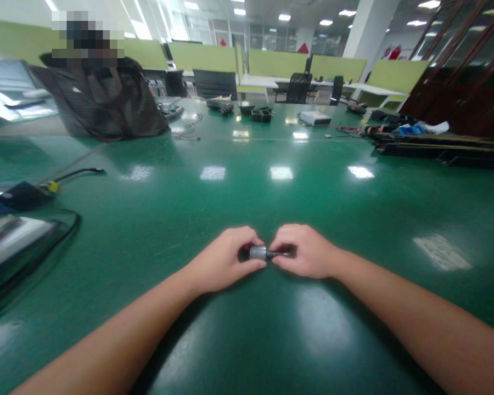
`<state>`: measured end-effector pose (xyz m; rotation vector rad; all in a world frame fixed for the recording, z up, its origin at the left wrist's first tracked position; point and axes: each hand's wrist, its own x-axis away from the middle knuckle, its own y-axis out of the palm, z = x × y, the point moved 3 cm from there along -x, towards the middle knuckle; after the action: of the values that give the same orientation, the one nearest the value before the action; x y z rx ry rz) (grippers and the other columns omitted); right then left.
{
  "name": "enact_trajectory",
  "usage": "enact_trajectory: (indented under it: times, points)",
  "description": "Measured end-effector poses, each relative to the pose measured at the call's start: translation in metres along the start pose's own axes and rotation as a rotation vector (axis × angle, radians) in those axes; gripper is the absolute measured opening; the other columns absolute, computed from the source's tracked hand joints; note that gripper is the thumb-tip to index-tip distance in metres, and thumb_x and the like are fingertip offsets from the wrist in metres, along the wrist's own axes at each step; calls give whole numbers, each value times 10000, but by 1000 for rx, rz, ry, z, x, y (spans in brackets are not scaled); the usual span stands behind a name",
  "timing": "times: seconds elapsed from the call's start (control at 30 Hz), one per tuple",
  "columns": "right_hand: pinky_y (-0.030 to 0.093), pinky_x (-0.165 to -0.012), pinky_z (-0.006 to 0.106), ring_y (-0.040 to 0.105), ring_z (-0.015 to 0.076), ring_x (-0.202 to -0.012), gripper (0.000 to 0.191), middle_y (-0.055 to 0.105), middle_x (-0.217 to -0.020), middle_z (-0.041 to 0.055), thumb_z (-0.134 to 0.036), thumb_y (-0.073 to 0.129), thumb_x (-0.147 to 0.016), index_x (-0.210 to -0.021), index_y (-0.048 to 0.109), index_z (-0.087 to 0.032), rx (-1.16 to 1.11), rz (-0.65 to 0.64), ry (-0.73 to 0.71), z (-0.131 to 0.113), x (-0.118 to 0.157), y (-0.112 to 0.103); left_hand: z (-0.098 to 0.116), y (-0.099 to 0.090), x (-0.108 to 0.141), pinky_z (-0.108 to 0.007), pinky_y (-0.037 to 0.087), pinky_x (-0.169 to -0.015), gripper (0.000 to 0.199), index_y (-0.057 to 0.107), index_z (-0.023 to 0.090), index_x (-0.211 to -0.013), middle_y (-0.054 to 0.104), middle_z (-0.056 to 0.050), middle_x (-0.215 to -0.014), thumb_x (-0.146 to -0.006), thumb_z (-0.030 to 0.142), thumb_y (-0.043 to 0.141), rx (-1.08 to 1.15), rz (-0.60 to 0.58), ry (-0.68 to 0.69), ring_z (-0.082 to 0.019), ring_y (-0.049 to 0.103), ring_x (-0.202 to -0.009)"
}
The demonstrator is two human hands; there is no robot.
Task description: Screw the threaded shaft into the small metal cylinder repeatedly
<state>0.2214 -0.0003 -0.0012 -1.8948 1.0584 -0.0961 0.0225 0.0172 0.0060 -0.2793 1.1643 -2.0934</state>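
1. Left hand (222, 260): curled nearly closed, thumb and index finger gripping a small grey cylinder (258, 252) with a dark end inside the curl.
2. Right hand (307, 252): closed in a pinch about the thin dark stem (279, 254) at the cylinder's right end.
3. Cylinder and stem lie roughly level, left to right, between the hands, low over the green surface (247, 200); contact with it cannot be told.
4. Markings: any lettering on the cylinder too small and blurred to read.
5. Pose: forearms enter from the lower corners and converge; fingertips face each other, just apart, thumbs on the near side.
6. Farther out: black cable (80, 171) at left; dark bag (115, 104) far left; white box (315, 118) beyond the hands, toward the right.
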Motion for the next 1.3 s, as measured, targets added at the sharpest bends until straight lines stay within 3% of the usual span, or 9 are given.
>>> enact_trajectory:
  times: [0.7, 0.97, 1.3]
  points:
    - [473, -726, 297, 628, 178, -769, 111, 717, -833, 40, -128, 687, -761, -853, 709, -185, -10, 4, -1, -3, -1, -1, -3, -1, 3, -300, 447, -737, 205, 652, 198, -982, 664, -23, -909, -856, 345, 721, 8, 2, 8, -185, 606, -806]
    - [451, -710, 291, 618, 170, -747, 74, 705, -794, 37, -248, 745, -804, -816, 718, -180, 27, 16, 36, 0, 0, -1, -1, -1, 1, -295, 443, -735, 183, 650, 194, -967, 664, -19, -908, -852, 318, 722, 7, -3, -6, -183, 611, -811]
    - [431, -677, 270, 592, 153, -711, 50, 685, -769, 24, -218, 734, -785, -794, 703, -180, 37, 25, 61, 1, 2, -1, -2, -1, 1, -298, 457, -742, 201, 651, 198, -978, 670, -26, -919, -854, 343, 717, 2, -6, -3, -188, 618, -818]
